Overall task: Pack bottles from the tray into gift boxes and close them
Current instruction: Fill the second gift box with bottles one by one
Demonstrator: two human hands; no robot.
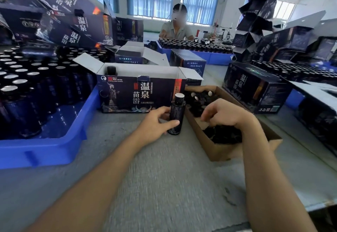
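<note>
On the grey table [164, 177], the left hand [155, 124] gripped an upright bottle [176, 115]; beside it, the right hand [224, 114] curled over caps [222, 135], grasp unclear.

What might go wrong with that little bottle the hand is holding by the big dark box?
1. The bottle has no cap on, only a pale top showing; if the left hand loosens its grip, it may tip over.
2. The right hand reaches into the cardboard box of loose black caps; a few might get knocked out.
3. The bottle might go into the open gift box uncapped by mistake.
</note>
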